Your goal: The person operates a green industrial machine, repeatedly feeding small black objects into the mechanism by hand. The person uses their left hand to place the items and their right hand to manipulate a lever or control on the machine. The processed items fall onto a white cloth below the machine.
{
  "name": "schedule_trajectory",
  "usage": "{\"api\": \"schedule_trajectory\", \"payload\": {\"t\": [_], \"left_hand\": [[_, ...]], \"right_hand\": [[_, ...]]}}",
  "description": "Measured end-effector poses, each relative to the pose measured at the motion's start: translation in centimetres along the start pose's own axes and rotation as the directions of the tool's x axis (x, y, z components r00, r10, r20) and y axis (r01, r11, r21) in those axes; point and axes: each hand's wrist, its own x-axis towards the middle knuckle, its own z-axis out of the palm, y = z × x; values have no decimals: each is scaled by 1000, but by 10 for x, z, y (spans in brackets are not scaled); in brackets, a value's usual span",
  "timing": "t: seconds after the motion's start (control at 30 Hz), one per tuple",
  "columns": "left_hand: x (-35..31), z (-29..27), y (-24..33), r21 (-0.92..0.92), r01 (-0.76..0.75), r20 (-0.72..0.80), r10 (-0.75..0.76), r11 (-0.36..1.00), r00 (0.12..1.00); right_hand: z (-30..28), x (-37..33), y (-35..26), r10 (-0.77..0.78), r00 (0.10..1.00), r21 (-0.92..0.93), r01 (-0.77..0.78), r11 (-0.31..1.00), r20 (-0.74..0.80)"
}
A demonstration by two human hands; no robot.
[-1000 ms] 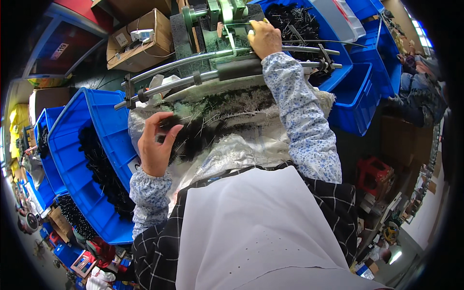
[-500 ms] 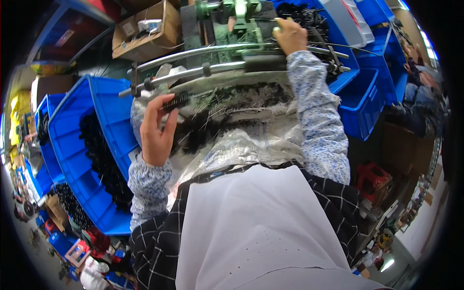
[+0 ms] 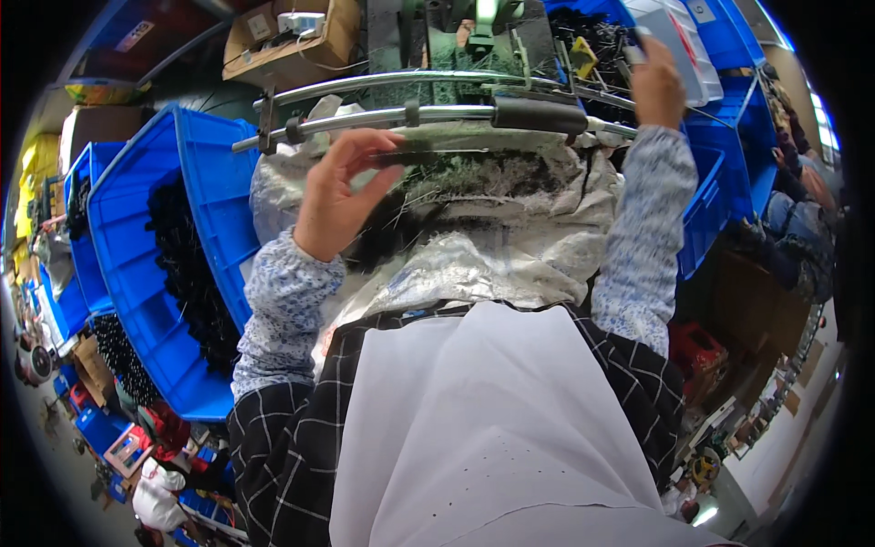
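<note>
My left hand (image 3: pixel 342 187), bent at the fingers, is in front of the metal rails. Between its thumb and fingertips is a dark wire brush (image 3: pixel 415 153), smeared by motion, its thin stem pointing right. My right hand (image 3: pixel 660 87) is raised at the far right, beside a blue bin holding black brushes (image 3: pixel 567 29). Blur hides its finger positions and anything they might hold. Two metal rails (image 3: pixel 365 119) run across in front of a green-dusted machine (image 3: pixel 456 46). Below them a pale plastic sheet (image 3: pixel 510 264), strewn with dark bristles and thin wires, covers the area before my apron.
At my left stands a large blue crate (image 3: pixel 205 210) with black brushes in it. A cardboard box (image 3: pixel 342 41) sits behind the rails on the left. Further blue bins (image 3: pixel 706 210) are at the right. A yellow piece (image 3: pixel 582 56) lies among the far-right brushes.
My right hand has moved right, from the machine to beside the brush bin. My left hand has shifted right and slightly up with the brush. The view has shifted a little.
</note>
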Motion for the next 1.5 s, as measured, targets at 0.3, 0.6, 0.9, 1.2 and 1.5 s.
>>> {"api": "schedule_trajectory", "payload": {"t": [0.3,0.6,0.9,1.2,1.5], "left_hand": [[-5,20,-6,390,-18,-41,37,920,998],[-100,-44,-50,939,44,139,-494,341,858],[-85,-42,-41,763,131,215,-439,633,872],[-36,-7,-55,603,56,283,-279,796,918],[-38,-9,-55,550,-45,232,-101,834,968]], "right_hand": [[-9,-95,-136,-419,817,710,16,704,397],[81,-21,-49,-105,975,21,103,994,195],[90,-17,-47,-131,978,90,118,989,164],[113,-6,-37,-229,967,54,225,973,108],[96,-23,-28,-85,989,9,84,996,124]]}}
